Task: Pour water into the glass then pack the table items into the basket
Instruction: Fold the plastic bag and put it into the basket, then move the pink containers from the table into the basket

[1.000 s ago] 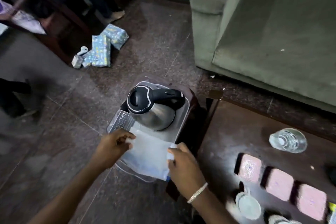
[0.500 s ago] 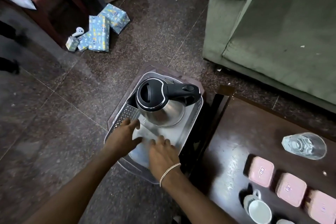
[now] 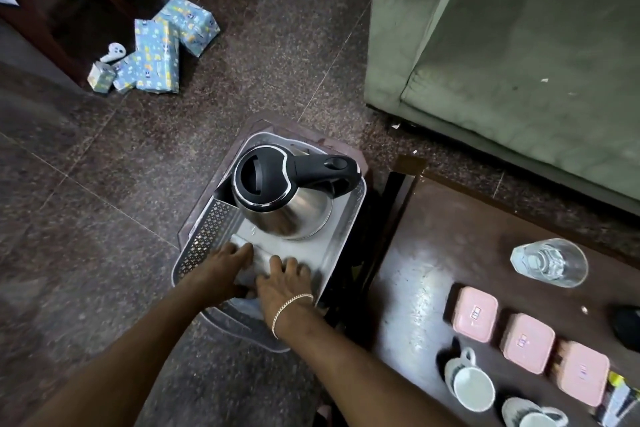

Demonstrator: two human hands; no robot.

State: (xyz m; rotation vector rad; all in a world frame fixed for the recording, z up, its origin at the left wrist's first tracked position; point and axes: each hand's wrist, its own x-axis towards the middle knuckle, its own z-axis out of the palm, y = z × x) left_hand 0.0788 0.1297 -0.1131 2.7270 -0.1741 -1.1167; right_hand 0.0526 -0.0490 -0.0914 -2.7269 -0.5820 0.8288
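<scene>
Since a second ago: lowered from held-up to pressed flat, white cloth point(image 3: 258, 258) now on the basket floor; both hands gone from pinching its edges to lying palm-down upon it. Left hand point(image 3: 221, 270), lower centre of the frame, spread flat with fingers forward on the cloth's left part, gripping nothing. Right hand point(image 3: 282, 282), just beside it and slightly nearer the bottom edge, likewise flat and open on the cloth, a thin chain bracelet point(image 3: 289, 310) at the wrist. Clear plastic basket point(image 3: 204, 239) with perforated walls at centre frame, resting on a low dark stand beside the table. Inside its far half, upright, steel kettle point(image 3: 277, 194) with black lid and handle, handle pointing toward the right of the frame, base touching the far edge of the cloth. Dark wooden table point(image 3: 415, 270) at lower right, glossy with glare. On it, toward the right edge, glass point(image 3: 549, 262) with water in it, well apart from the basket. Below the glass, three pink lidded boxes point(image 3: 526, 343) in a diagonal row, close together. Nearer the bottom edge, white cup point(image 3: 471, 386) and a second patterned cup point(image 3: 531, 414), partly cut off. Green sofa point(image 3: 502, 45) at upper right. Blue wrapped parcels point(image 3: 159, 52) on the stone floor at upper left.
</scene>
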